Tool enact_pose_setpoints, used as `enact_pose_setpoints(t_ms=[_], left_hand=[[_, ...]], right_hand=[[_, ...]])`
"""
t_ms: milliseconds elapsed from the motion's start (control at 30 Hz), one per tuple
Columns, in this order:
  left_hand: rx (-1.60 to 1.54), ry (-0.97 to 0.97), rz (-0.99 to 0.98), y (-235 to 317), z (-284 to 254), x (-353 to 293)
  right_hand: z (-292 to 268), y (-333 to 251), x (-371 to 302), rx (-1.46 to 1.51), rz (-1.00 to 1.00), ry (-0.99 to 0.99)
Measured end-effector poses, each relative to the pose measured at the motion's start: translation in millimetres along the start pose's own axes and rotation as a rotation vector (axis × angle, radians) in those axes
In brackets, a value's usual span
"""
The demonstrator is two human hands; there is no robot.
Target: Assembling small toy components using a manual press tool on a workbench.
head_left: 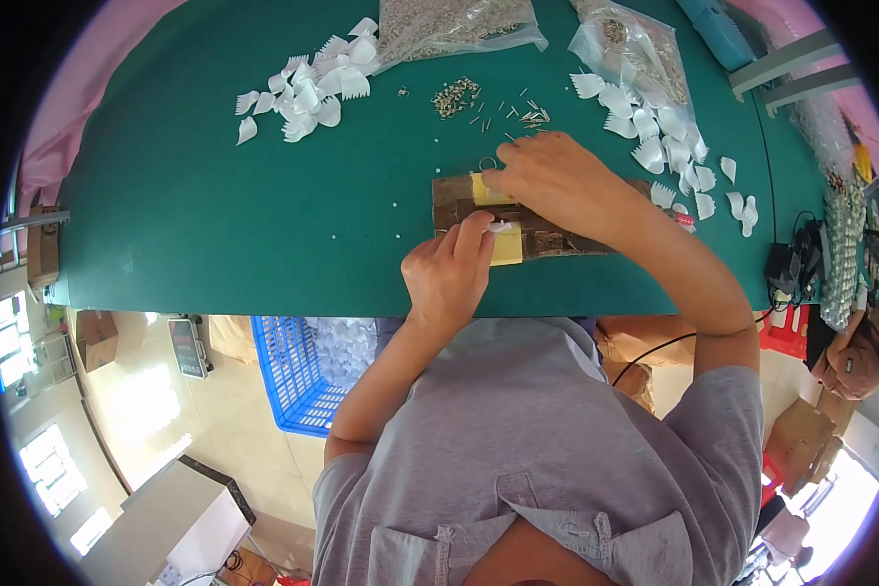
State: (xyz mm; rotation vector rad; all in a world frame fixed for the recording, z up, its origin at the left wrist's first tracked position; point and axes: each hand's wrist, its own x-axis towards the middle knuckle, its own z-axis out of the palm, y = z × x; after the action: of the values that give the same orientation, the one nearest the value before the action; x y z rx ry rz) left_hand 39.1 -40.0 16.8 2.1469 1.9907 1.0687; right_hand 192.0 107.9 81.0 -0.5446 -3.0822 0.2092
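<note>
A dark wooden block (449, 210) with yellow patches lies on the green tabletop in front of me. My left hand (449, 266) is closed at the block's near edge, fingertips pinching a small white plastic piece (499, 227) over the lower yellow patch (508, 246). Bent over the block, my right hand (557, 186) has its fingertips pressed together by the upper yellow patch (483, 191); whatever they hold is hidden. A thin wire ring (488, 164) shows just beyond those fingertips. Beyond the block lie small metal springs (454, 98) and loose metal pins (534, 117).
White toothed plastic pieces, like hair-claw halves, lie heaped at far left (308, 96) and right (669, 137). Clear bags of small metal parts (459, 24) (630, 49) rest at the back. A blue basket (288, 391) of white pieces stands below the table's front edge.
</note>
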Motion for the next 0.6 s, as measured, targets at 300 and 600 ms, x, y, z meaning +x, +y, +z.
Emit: enact_pose_setpoints(t_ms=[300,600], left_hand=[[-0.139,0.115,-0.041,-17,-3,19],[-0.326,-0.120,-0.010,-27,-9,25]], right_hand=[[5,-12,5,0.457,0.172,0.135],[13,-21,-12,0.930,0.412,0.224]])
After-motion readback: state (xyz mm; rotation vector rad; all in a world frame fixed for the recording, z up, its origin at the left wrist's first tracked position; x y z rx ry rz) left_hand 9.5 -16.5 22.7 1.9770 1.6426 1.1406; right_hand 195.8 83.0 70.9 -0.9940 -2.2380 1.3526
